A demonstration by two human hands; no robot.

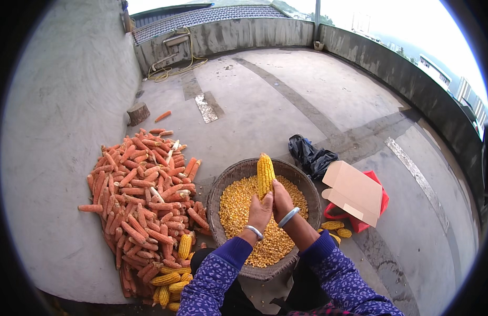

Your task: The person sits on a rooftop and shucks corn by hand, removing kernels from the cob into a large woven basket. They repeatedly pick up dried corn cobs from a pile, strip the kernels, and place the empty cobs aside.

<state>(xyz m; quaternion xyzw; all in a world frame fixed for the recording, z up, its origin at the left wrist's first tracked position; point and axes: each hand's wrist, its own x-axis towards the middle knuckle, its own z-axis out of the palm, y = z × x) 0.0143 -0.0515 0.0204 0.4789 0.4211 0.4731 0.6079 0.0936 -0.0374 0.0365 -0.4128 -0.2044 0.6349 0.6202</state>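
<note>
Both hands are closed around the lower part of one yellow corn cob (265, 173), held upright over a round woven basket (214, 215). My left hand (261, 212) grips it near its bottom end, and my right hand (281, 198) holds it from the right side, with the fingers partly hidden. Loose yellow corn kernels (244, 205) lie in the basket below. The held cob looks full of kernels on the side that shows. Left of the basket rises a large heap of bare reddish corn cobs (149, 197), with several unshelled yellow cobs (167, 279) at its near end.
Right of the basket lie a black plastic bag (310, 156), an opened cardboard box (352, 189) on a red bag (360, 225), and several yellow cobs (333, 225). A wood block (138, 113) stands by the left wall. A yellow hose (161, 75) lies near the far parapet (251, 33).
</note>
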